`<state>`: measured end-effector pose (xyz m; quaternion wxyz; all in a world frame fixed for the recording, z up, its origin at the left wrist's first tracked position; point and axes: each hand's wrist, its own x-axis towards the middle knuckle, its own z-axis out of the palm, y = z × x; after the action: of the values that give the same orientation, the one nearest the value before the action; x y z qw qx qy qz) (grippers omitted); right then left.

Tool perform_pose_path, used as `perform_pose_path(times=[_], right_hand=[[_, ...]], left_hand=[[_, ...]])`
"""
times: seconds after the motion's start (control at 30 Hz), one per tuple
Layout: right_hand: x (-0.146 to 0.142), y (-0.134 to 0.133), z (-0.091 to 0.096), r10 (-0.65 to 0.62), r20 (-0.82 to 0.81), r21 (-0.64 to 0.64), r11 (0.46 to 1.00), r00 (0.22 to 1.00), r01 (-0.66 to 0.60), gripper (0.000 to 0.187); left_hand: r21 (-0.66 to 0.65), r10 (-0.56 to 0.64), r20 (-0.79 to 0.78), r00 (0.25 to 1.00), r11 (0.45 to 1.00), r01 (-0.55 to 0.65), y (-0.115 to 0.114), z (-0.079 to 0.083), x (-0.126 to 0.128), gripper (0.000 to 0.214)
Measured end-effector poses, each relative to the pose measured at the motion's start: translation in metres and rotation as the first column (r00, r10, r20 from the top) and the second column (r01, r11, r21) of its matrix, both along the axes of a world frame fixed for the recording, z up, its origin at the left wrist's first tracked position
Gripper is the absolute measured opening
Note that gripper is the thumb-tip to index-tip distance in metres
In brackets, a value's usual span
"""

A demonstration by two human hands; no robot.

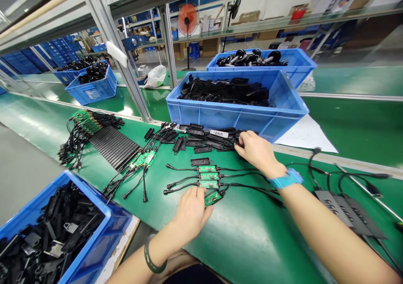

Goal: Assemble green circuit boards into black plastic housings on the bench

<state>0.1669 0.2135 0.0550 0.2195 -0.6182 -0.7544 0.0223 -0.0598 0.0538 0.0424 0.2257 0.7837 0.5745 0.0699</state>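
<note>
My left hand is closed around the left end of a green circuit board that sits in a black plastic shell, just above the table. Above it, a row of three similar boards lies flat, with black cables running out at both ends. Reaching to the right end of a heap of black plastic covers, my right hand has its fingers pinched on a black cover, mostly hidden by the fingers. A single black cover lies just above the row of boards.
A large blue bin of black parts stands behind the heap. Another blue bin of black parts is at lower left. Cabled boards and stacked black strips lie left; dark grey cases with cables lie right.
</note>
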Motion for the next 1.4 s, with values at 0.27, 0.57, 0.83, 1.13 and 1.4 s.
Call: perform_pose_path(times=[0.27, 0.57, 0.83, 1.13, 1.4], right_hand=[[-0.011, -0.117, 0.022, 0.019, -0.800, -0.119, 0.974, 0.599, -0.190, 0.035], [-0.027, -0.153, -0.012, -0.207, -0.930, -0.279, 0.935, 0.304, -0.218, 0.042], [-0.025, -0.159, -0.019, -0.187, -0.899, -0.298, 0.924, 0.395, -0.241, 0.041], [-0.021, -0.163, -0.014, -0.168, -0.903, -0.320, 0.878, 0.395, -0.357, 0.045], [-0.024, -0.164, -0.022, -0.175, -0.897, -0.309, 0.905, 0.405, -0.292, 0.040]], left_hand=[[-0.538, 0.382, 0.732, 0.564, 0.832, 0.136, -0.001, -0.012, 0.011, 0.038], [-0.710, 0.700, 0.694, 0.168, 0.627, 0.322, -0.006, -0.014, 0.028, 0.056], [-0.693, 0.683, 0.718, 0.134, 0.683, 0.233, -0.009, -0.021, 0.034, 0.056], [-0.645, 0.615, 0.764, 0.193, 0.726, 0.240, -0.014, -0.018, 0.031, 0.051], [-0.663, 0.626, 0.748, 0.219, 0.699, 0.268, -0.016, -0.017, 0.030, 0.057]])
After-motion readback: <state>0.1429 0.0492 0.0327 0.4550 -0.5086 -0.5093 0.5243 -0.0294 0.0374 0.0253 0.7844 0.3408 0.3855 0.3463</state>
